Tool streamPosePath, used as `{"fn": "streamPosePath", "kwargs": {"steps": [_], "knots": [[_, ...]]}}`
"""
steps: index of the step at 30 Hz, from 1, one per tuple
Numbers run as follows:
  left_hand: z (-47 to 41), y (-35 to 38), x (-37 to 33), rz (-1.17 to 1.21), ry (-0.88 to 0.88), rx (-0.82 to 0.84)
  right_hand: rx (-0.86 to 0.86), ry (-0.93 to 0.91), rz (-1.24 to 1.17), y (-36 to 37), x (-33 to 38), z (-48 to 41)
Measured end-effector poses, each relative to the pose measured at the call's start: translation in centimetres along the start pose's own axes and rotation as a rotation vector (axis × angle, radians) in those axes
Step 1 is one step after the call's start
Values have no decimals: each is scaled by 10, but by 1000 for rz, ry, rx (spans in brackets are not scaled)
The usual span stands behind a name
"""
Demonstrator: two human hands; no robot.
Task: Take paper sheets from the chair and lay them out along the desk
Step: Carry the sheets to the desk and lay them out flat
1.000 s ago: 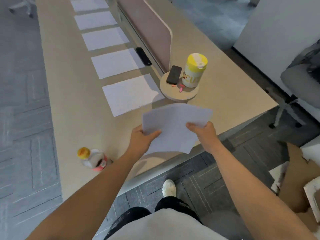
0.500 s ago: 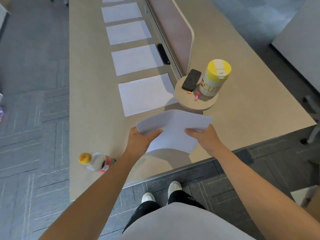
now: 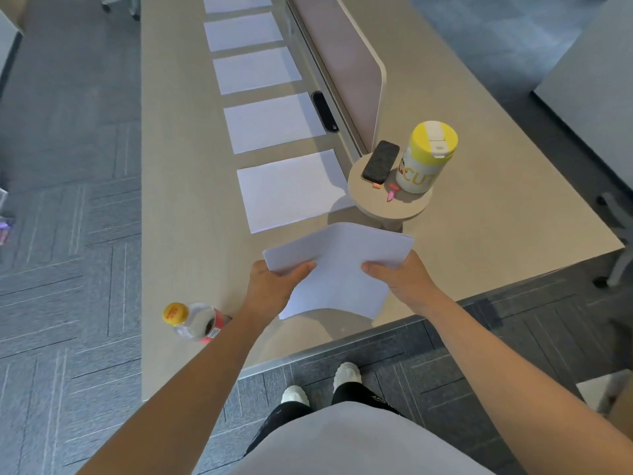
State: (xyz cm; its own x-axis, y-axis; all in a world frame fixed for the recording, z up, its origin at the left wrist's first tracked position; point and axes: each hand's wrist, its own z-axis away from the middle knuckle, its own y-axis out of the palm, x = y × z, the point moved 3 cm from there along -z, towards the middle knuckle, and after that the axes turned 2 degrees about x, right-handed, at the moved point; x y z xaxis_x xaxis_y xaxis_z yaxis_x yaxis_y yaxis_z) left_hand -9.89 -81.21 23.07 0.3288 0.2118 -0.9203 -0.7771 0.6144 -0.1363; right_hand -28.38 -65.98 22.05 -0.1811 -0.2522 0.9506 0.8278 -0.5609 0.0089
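I hold a white paper sheet (image 3: 339, 265) above the near end of the long beige desk (image 3: 178, 207). My left hand (image 3: 274, 289) grips its left edge with the thumb on top, and my right hand (image 3: 404, 279) pinches its right edge. The sheet sags and curls between them. Several white sheets lie flat in a row running away along the desk; the nearest laid sheet (image 3: 291, 190) is just beyond the one I hold. The chair is not in view.
A round wooden stand (image 3: 387, 204) at the end of the pink divider panel (image 3: 346, 60) carries a black phone (image 3: 381, 161) and a yellow-lidded cup (image 3: 426, 156). A bottle (image 3: 193, 320) with a yellow cap lies near the desk's left front corner. A black remote (image 3: 323, 111) lies beside the divider.
The view has shifted so I face squarely down the desk from its near end. Both hands keep their hold on the sheet, which has come slightly lower toward the desk surface.
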Motion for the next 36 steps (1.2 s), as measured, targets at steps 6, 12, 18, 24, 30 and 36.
{"fn": "streamPosePath", "kwargs": {"steps": [6, 12, 18, 24, 30, 36], "knots": [[-1, -1, -5, -33, -11, 1, -29, -25, 57, -2, 8, 3], [-5, -3, -23, -79, 19, 20, -32, -169, 195, -13, 39, 10], [-8, 1, -25, -101, 40, 127, 23, -200, 355, -19, 49, 19], [5, 0, -28, 33, 96, 89, -115, -291, 259, -8, 50, 23], [4, -9, -20, 101, 135, 102, -5, -287, 111, -12, 49, 24], [6, -13, -3, 120, 127, 68, 41, -187, 32, -1, 22, 19]]}}
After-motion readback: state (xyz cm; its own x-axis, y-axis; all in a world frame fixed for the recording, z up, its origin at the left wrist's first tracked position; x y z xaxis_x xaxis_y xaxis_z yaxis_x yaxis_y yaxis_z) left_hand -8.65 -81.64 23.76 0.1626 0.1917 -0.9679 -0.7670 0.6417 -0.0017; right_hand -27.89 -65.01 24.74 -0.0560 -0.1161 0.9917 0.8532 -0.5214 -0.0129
